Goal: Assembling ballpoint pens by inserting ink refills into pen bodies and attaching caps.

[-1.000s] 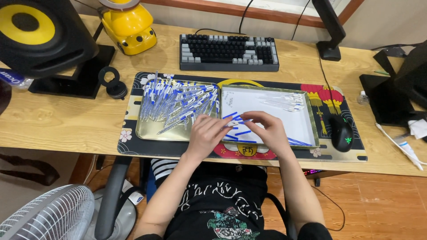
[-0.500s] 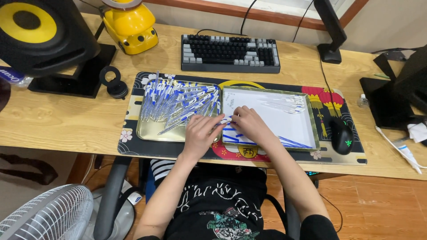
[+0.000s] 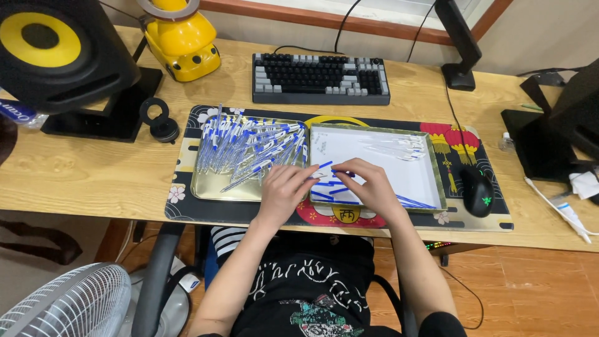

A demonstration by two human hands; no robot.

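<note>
While both hands meet over the white tray (image 3: pixel 430 187), pinching one blue pen (image 3: pixel 324 165)
L hand (image 3: pixel 284 190) & R hand (image 3: pixel 368 187) closed on it; looks light, stiff, slick – grip mid-barrel

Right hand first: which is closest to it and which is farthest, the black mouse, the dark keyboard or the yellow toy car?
From the right hand:
1. Black computer mouse, on its right.
2. Dark grey-and-black keyboard, behind the trays.
3. Yellow toy car, back left corner.
</note>
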